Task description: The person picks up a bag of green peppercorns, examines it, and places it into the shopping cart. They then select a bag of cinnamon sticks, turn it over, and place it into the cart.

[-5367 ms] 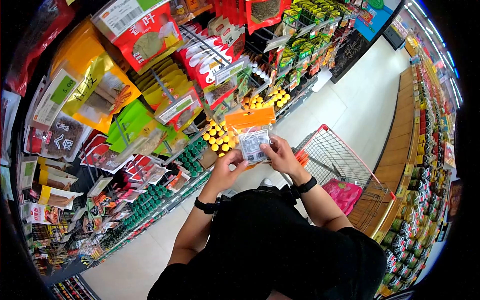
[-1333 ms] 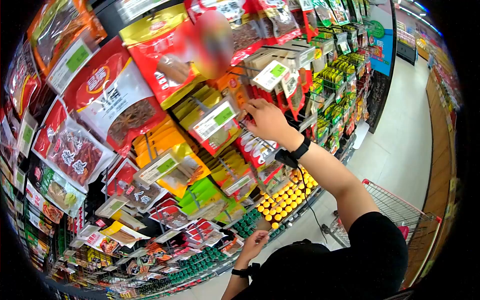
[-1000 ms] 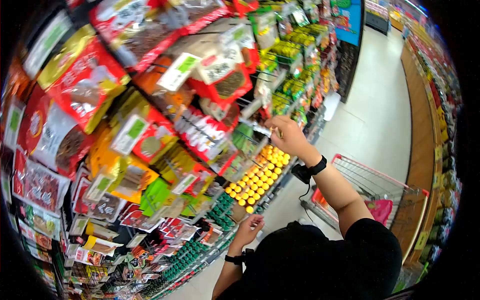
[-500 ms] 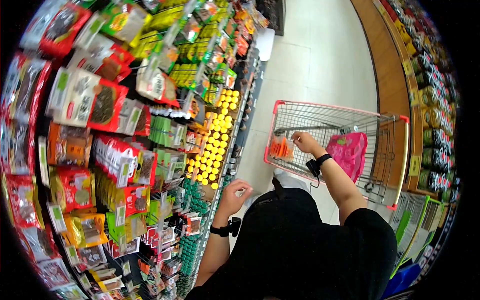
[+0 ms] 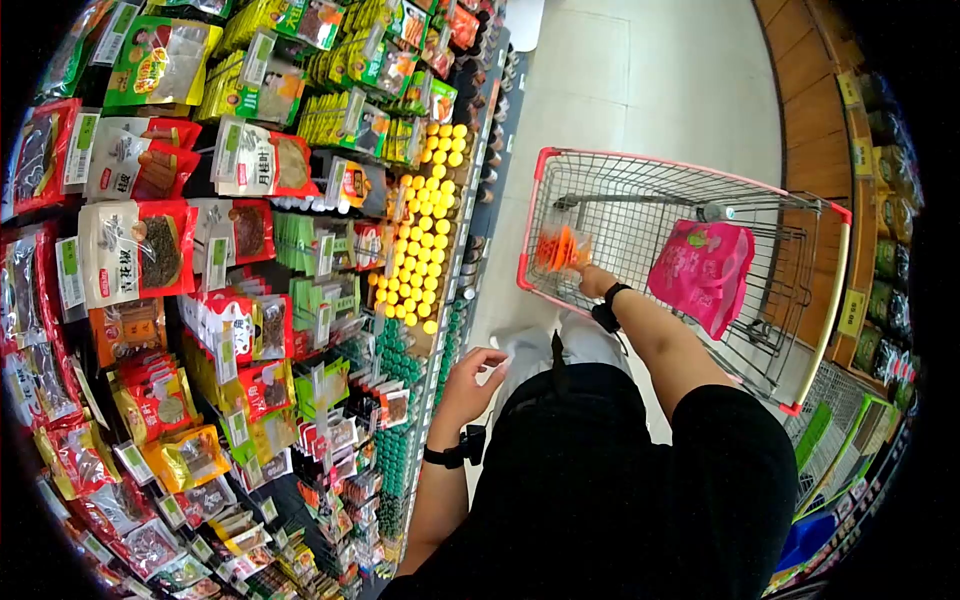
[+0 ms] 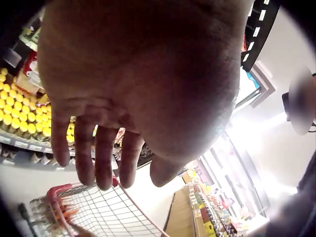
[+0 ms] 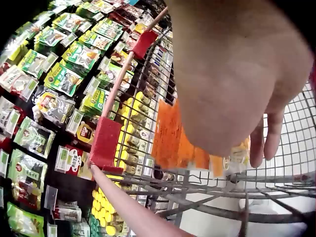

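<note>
My right hand (image 5: 597, 282) reaches into the shopping cart (image 5: 690, 170), fingertips right at several clear packets with orange tops (image 5: 562, 248). In the right wrist view, the palm (image 7: 232, 74) covers part of these orange-topped packets (image 7: 168, 138). Two of its outer fingers hang down fairly straight; thumb and forefinger are hidden, so whether they pinch a packet I cannot tell. My left hand (image 5: 473, 385) hovers between the shelf and my body with relaxed fingers. The left wrist view shows its palm (image 6: 133, 84) with all fingers apart and nothing in them.
Hanging spice packets (image 5: 140, 250) fill the rack at left, with yellow-capped bottles (image 5: 420, 240) along its edge. A pink bag (image 5: 702, 275) lies in the cart's rear. Behind it stands another cart with green trim (image 5: 850, 440). A wooden shelf front (image 5: 815, 100) bounds the aisle at right.
My right hand has left the spice rack, swung right over the cart and gone down to the orange-topped packets. My left hand stays low beside the rack. The view has turned toward the cart.
</note>
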Tool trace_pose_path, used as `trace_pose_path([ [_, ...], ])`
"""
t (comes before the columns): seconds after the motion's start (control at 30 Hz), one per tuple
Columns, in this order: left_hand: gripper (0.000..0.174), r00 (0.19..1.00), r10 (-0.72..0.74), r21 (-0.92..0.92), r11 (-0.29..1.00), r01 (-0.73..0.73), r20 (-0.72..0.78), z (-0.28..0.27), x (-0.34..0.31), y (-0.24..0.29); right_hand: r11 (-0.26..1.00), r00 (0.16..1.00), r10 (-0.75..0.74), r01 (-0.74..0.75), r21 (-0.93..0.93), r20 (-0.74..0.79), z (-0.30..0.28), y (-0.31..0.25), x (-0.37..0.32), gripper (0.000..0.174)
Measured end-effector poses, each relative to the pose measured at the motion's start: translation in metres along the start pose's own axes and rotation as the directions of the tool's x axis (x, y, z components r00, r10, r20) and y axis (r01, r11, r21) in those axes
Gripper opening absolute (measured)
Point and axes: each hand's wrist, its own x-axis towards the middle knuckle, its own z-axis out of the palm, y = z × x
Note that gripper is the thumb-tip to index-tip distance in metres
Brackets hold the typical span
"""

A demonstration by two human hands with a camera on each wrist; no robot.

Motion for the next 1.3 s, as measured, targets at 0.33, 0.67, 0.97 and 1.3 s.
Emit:
trace_pose_path([
  [0.33,0.024,0.996,-0.080,0.054,0.995,0.082,-0.037,0.001,-0.022,-0.003,0.978,0.981,0.168,-0.178,-0.108,-0.093,-0.002,-0.013,0.004,0.071],
  [0.67,0.025,0.999,-0.048,0.037,0.998,0.049,-0.026,0.001,-0.014,-0.010,0.981,0.962,0.073,-0.022,0.191,-0.263,0.018,0.018,0.049,0.035],
  [0.97,0.027,1.000,-0.014,0.028,0.999,0.015,-0.024,-0.011,-0.009,-0.012,0.849,0.694,0.431,-0.096,0.520,-0.576,-0.004,0.029,0.021,0.020],
  [1.3,0.029,0.994,0.112,0.043,0.993,-0.111,-0.016,-0.046,-0.007,-0.033,0.531,0.623,0.537,0.273,0.802,-0.568,-0.025,0.008,0.042,0.023],
])
